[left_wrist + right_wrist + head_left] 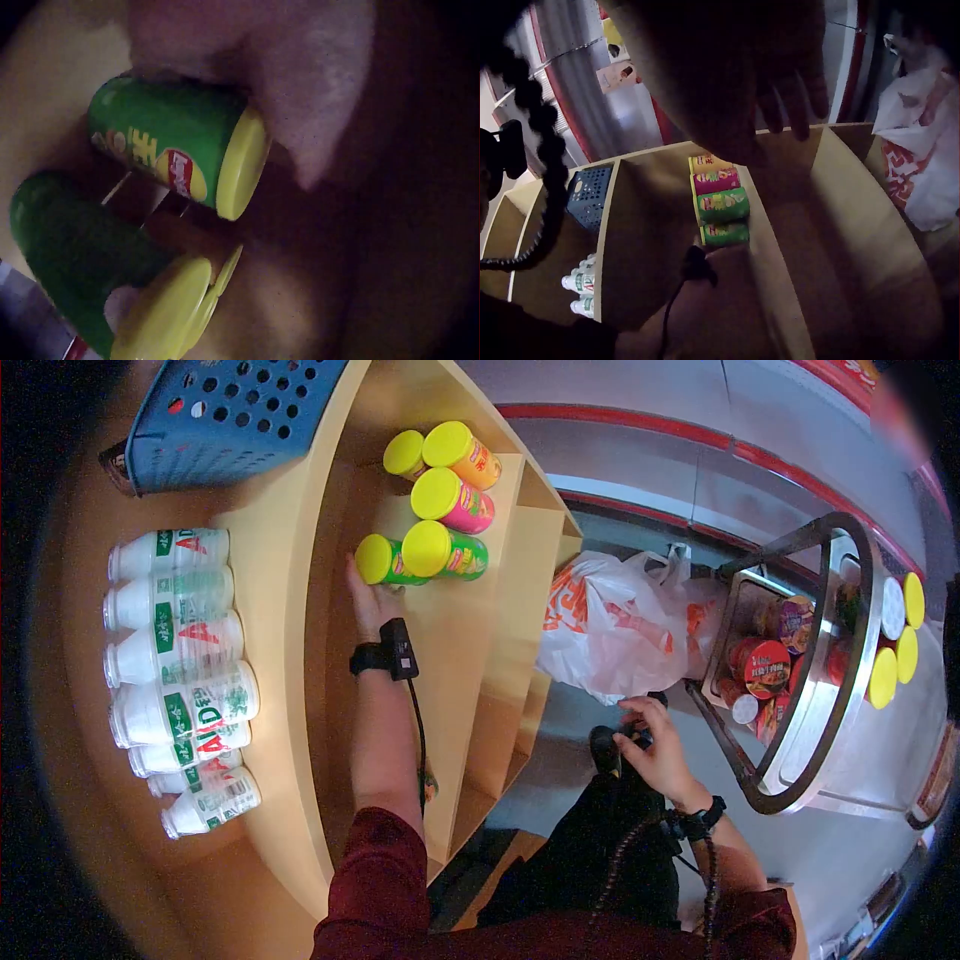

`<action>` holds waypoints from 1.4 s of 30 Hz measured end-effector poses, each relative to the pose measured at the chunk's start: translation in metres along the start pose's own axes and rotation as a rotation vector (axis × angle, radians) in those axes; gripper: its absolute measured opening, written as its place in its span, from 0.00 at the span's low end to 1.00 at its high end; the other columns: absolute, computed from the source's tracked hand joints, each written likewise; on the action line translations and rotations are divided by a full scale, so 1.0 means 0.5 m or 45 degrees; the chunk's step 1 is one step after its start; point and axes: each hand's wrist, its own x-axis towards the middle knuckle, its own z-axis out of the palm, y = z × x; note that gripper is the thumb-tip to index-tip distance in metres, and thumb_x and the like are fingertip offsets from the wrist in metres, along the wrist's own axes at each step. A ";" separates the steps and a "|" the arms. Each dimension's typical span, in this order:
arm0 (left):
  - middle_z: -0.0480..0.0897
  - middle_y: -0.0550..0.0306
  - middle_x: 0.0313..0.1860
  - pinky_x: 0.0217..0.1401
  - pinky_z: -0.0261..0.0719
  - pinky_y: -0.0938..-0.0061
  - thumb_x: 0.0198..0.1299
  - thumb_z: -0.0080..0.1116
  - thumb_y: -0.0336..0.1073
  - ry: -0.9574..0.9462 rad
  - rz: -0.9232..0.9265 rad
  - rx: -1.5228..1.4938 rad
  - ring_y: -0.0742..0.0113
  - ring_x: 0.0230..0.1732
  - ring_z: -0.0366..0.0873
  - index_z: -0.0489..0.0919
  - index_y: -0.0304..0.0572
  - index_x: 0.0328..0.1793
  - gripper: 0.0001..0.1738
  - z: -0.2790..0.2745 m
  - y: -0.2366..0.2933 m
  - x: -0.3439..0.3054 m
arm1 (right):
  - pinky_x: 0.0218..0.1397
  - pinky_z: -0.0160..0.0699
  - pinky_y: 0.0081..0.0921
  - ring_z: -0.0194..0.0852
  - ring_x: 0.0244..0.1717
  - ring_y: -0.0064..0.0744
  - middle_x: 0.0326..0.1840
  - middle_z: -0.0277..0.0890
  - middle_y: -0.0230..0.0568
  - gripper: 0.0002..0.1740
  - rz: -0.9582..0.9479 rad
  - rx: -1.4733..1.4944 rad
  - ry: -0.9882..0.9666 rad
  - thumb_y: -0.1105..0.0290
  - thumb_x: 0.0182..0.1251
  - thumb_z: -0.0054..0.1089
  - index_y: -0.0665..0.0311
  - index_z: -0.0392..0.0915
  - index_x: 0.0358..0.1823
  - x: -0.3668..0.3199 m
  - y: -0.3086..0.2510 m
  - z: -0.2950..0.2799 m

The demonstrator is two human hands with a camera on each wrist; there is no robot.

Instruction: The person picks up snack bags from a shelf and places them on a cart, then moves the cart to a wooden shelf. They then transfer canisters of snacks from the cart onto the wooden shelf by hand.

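Observation:
In the head view my left hand (370, 600) lies against the lower side of a green can with a yellow lid (374, 559), beside another green can (463, 556). The left wrist view has my left hand (300, 67) along one side of the near green can (169, 139); a fingertip reaches past its lid. A pink can (470, 510) and an orange can (480, 465) stand in the same row. Away from the shelf, my right hand (655, 750) hangs with loosely bent fingers, holding nothing, below a white plastic bag (610, 625).
Wrapped white bottles (180, 650) and a blue basket (220, 440) occupy the neighbouring shelf compartment (270, 560). On the right, a metal cart (790, 760) carries red tubs (765, 668) and yellow-lidded cans (882, 678). A wooden divider (780, 277) runs beside the can row.

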 end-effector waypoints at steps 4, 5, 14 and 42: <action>0.76 0.60 0.45 0.50 0.69 0.68 0.58 0.49 0.54 0.089 0.122 0.253 0.66 0.46 0.73 0.72 0.46 0.50 0.23 0.018 -0.020 0.037 | 0.51 0.69 0.32 0.69 0.46 0.43 0.46 0.68 0.47 0.24 0.082 0.006 0.026 0.74 0.48 0.59 0.63 0.68 0.50 -0.007 0.014 -0.010; 0.76 0.60 0.46 0.51 0.70 0.68 0.59 0.48 0.51 0.008 0.205 0.225 0.66 0.46 0.73 0.72 0.46 0.51 0.21 0.007 -0.022 0.048 | 0.53 0.68 0.33 0.69 0.48 0.45 0.47 0.68 0.48 0.23 0.052 -0.017 0.035 0.74 0.49 0.59 0.63 0.68 0.50 -0.009 0.024 -0.006; 0.69 0.54 0.59 0.61 0.66 0.64 0.57 0.53 0.45 0.094 0.048 0.077 0.59 0.58 0.68 0.64 0.47 0.63 0.28 0.029 -0.014 0.036 | 0.44 0.72 0.32 0.74 0.40 0.42 0.36 0.74 0.44 0.15 -0.609 -0.410 0.608 0.82 0.47 0.57 0.66 0.73 0.40 -0.082 -0.131 -0.173; 0.70 0.54 0.52 0.54 0.67 0.70 0.61 0.47 0.34 -0.028 0.584 0.602 0.65 0.54 0.68 0.63 0.39 0.58 0.19 0.299 -0.066 -0.272 | 0.43 0.73 0.22 0.74 0.41 0.27 0.40 0.74 0.38 0.28 -0.376 -0.681 1.088 0.63 0.50 0.63 0.67 0.67 0.52 0.004 -0.228 -0.834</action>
